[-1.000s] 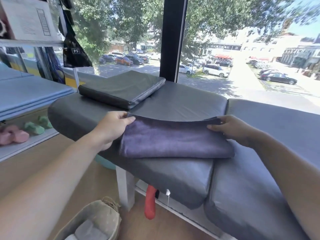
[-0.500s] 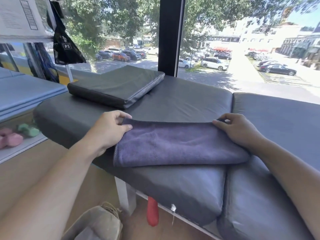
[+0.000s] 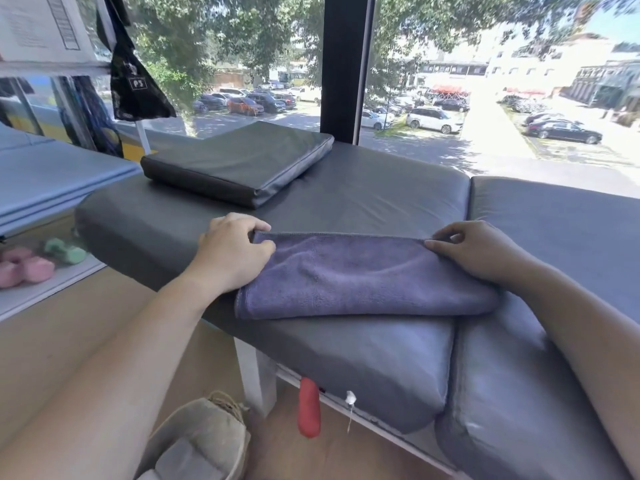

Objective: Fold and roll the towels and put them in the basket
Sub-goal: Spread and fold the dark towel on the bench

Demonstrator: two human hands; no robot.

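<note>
A purple towel (image 3: 360, 275) lies folded in a wide strip on the grey padded bench (image 3: 363, 199). My left hand (image 3: 232, 251) pinches the towel's far left corner between thumb and fingers. My right hand (image 3: 474, 254) pinches the far right corner, with its heel resting on the cloth. The far edge runs straight between the two hands. On the floor at the bottom left stands a beige fabric basket (image 3: 204, 441) with a pale grey towel (image 3: 187, 462) inside, partly cut off by the frame.
A flat grey cushion (image 3: 239, 164) lies on the bench behind the towel. A red handle (image 3: 308, 407) hangs under the bench front. A blue mat (image 3: 45, 181) and pink and green dumbbells (image 3: 38, 261) sit at the left. A large window backs the bench.
Both hands carried the towel's upper layer away from me and laid its edge down flat on the bench. The towel now lies smoother and the camera has come closer.
</note>
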